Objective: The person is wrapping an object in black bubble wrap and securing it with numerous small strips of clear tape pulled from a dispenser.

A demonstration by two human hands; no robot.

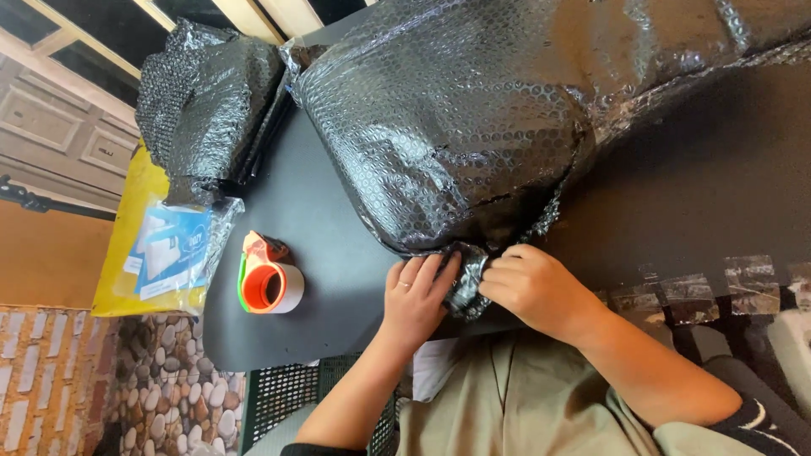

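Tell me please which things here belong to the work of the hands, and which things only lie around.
In use:
- left hand and right hand, both pinching the bubble wrap's loose end
- large bundle in black bubble wrap
- black table under it

Lying about:
- tape dispenser, orange with a white roll
- smaller black-wrapped bundle
- clear bag with blue-white papers
- yellow envelope

The person is wearing a thin ring on one of the fingers (406,285) of the left hand (416,297). The right hand (528,283) is showing no ring or watch. Both forearms are bare up to the elbow. At about five o'clock in the view, a dark sleeve edge with a white curved line is showing. The person is wearing beige clothing of plain, smooth cloth with soft folds, at six o'clock.
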